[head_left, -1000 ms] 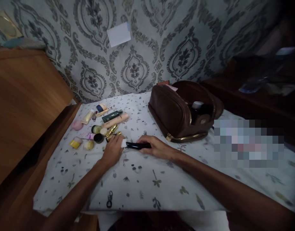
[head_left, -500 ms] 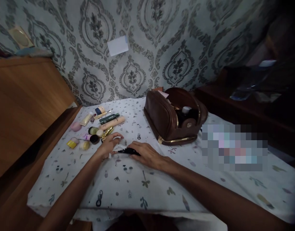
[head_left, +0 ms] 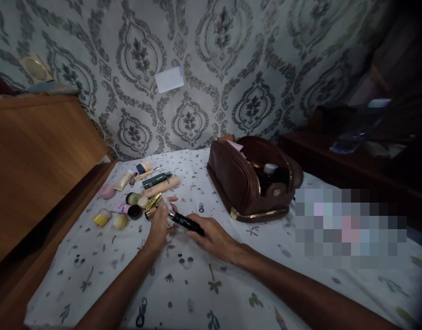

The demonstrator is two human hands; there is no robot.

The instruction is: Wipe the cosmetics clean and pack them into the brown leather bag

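My right hand is closed round a slim black cosmetic stick with a silvery band near its far end; its exact kind I cannot make out. At that far end my left hand curls its fingers round the pale tip, which is mostly hidden. Just beyond the left hand lie gold tubes, a black-lidded jar and a green jar. A peach tube and a dark green tube lie side by side behind them.
An unzipped brown leather bag stands right of centre with a white-capped bottle inside. More cosmetics, including a pink pot and a cream tube, lie at left. A wooden cabinet borders the left; a blurred patch covers something at right.
The black stick now tilts up towards its far end and is lifted higher. My left hand has turned upright and closed round the tip. The view has shifted slightly upward.
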